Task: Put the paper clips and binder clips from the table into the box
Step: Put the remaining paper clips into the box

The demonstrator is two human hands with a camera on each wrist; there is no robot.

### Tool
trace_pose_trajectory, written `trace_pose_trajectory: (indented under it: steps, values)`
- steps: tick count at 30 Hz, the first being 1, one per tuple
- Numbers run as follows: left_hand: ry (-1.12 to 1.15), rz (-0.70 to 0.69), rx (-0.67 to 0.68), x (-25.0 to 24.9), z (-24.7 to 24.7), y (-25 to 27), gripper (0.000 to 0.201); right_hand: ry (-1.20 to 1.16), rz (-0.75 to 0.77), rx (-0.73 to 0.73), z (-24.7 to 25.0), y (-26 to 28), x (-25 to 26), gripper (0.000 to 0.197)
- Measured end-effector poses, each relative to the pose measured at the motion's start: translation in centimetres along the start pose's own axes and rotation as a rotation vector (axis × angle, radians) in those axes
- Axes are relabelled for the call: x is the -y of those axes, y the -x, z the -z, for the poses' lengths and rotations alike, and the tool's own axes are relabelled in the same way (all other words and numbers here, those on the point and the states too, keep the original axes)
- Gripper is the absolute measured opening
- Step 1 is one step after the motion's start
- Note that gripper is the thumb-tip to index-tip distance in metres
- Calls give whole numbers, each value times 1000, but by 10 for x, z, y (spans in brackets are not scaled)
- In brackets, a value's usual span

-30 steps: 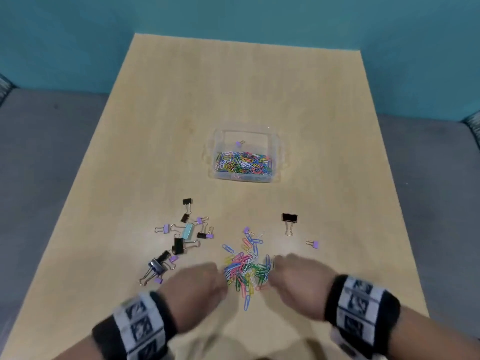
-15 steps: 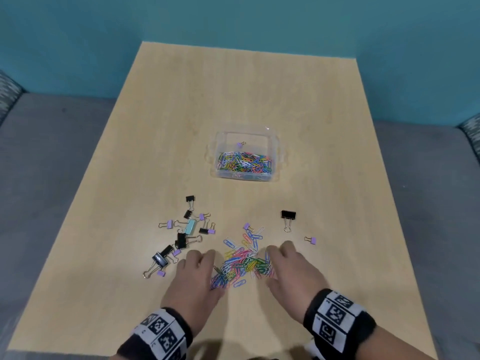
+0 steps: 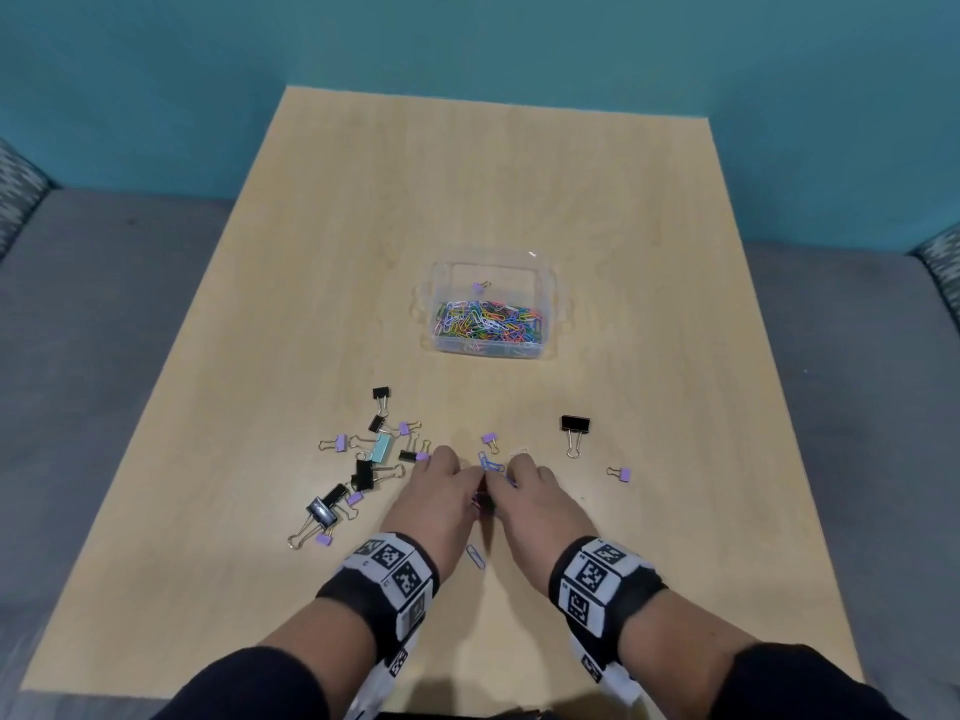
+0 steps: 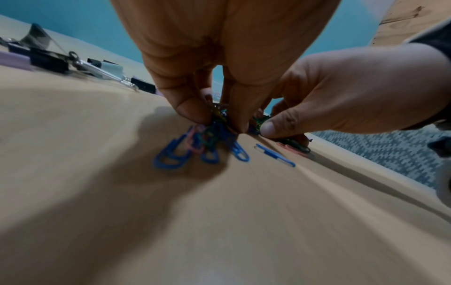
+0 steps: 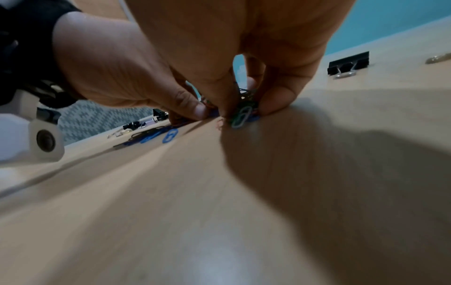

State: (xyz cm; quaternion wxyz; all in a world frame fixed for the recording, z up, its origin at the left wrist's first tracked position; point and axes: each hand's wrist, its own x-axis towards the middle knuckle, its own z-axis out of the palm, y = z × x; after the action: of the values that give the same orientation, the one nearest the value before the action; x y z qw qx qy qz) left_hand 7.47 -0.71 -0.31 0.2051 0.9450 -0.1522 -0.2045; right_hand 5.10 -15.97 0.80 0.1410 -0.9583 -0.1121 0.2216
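Note:
My left hand [image 3: 441, 491] and right hand [image 3: 530, 493] meet near the table's front, fingers curled down around a heap of coloured paper clips [image 3: 485, 498]. The left wrist view has my fingers [image 4: 192, 108] pinching a bunch of blue and pink paper clips [image 4: 207, 142]. In the right wrist view my fingers [image 5: 275, 100] pinch green and white clips [image 5: 241, 115]. The clear box [image 3: 545, 350] stands at mid-table, holding many coloured clips and a purple binder clip. A loose blue clip [image 3: 475, 556] lies between my wrists. Most of the heap is hidden under my hands.
Several black, purple and one light-blue binder clips [image 3: 363, 470] lie scattered left of my hands. A black binder clip [image 3: 575, 426] and a small purple one [image 3: 622, 473] lie to the right. The wooden table [image 3: 493, 174] is bare behind the box.
Both hands have moved forward and closed together over the paper clip heap, gathering it between the fingers. One blue clip now lies behind, between my wrists.

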Motion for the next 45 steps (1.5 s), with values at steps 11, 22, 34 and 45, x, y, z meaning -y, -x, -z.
trace_pose_trajectory:
  steps: [11, 22, 34, 45]
  values:
    - [-102, -66, -18, 6, 5, -3, 16, 21, 37, 89, 27, -5, -11, 27]
    - [-49, -58, 132, 10, 37, -6, 23, -110, 19, 185, 49, -15, -33, 15]
    - [200, 28, -210, 4, 134, -119, 19, -247, -63, -110, 155, -106, -52, 8]
    - [0, 36, -240, 18, 113, -118, 22, -119, -51, -204, 135, -101, -65, 23]
